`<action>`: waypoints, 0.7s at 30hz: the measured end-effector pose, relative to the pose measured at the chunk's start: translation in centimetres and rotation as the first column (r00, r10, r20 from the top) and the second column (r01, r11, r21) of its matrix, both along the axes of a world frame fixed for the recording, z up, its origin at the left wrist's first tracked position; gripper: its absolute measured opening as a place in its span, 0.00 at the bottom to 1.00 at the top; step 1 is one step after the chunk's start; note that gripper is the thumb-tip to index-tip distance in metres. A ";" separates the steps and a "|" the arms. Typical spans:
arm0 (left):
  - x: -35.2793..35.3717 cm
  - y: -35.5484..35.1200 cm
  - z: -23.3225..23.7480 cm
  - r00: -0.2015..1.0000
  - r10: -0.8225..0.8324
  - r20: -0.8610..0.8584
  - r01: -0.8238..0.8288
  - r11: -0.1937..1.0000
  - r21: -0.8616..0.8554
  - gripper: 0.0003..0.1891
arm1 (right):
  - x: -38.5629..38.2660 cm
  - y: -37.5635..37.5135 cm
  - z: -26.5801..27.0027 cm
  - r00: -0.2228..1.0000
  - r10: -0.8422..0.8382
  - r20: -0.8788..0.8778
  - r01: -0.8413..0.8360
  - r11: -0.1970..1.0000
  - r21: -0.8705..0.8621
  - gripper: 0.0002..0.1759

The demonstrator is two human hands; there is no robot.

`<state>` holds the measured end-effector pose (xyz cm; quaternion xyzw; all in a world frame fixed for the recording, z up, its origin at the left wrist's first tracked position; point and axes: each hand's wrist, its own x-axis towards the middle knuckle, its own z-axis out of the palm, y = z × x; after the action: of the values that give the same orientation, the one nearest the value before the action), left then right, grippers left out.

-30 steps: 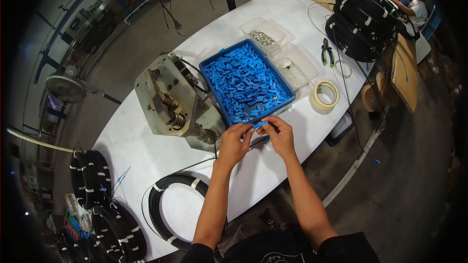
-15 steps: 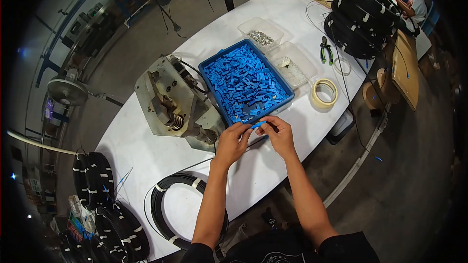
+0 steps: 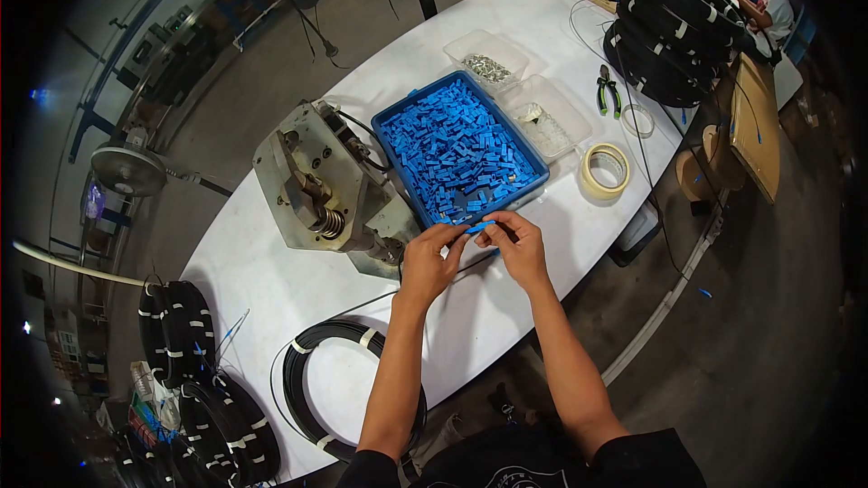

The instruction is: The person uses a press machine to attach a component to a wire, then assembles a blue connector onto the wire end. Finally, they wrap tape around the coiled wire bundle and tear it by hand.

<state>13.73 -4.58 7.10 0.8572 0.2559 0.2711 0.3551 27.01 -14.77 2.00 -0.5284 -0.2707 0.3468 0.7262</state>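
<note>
My left hand (image 3: 431,259) and my right hand (image 3: 515,251) meet at the near edge of the blue tray (image 3: 540,176). Between their fingertips is a small blue plastic connector (image 3: 480,227), pinched from both sides. The tray holds a heap of similar blue connector pieces (image 3: 461,145). A black cable (image 3: 472,263) runs under my hands, with a blue tip near my right hand. Below my left forearm lies a coil of black cable (image 3: 297,380) bound with white tape. My fingers cover part of the connector, so I cannot see how the cable meets it.
A metal press (image 3: 303,181) stands left of the tray. Behind it are clear containers (image 3: 579,131) with small parts. To the right lie a masking tape roll (image 3: 604,172) and pliers (image 3: 608,95). Cable coils (image 3: 669,63) are stacked at the far right; more coils (image 3: 176,334) lie lower left.
The whole view has shifted slightly. The blue connector shows a little more between my fingertips, and my hands stay together at the tray's near edge.
</note>
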 end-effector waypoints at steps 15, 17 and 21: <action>-0.3 0.2 0.6 0.998 -0.031 -0.053 0.027 0.997 -0.075 0.08 | -0.1 0.0 0.3 1.000 0.007 -0.020 -0.007 0.999 0.032 0.10; -0.4 0.4 0.2 0.997 -0.071 -0.021 0.070 0.996 -0.053 0.08 | -0.2 0.0 0.3 1.000 0.013 -0.018 -0.012 0.999 0.042 0.10; -0.4 0.7 0.1 0.995 -0.089 -0.049 0.087 0.995 -0.038 0.08 | -0.3 0.1 0.1 1.000 0.020 -0.008 -0.020 0.998 0.060 0.09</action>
<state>13.32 -3.88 7.20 0.8677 0.2316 0.2287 0.3757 26.76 -14.67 2.08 -0.5020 -0.2830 0.3482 0.7394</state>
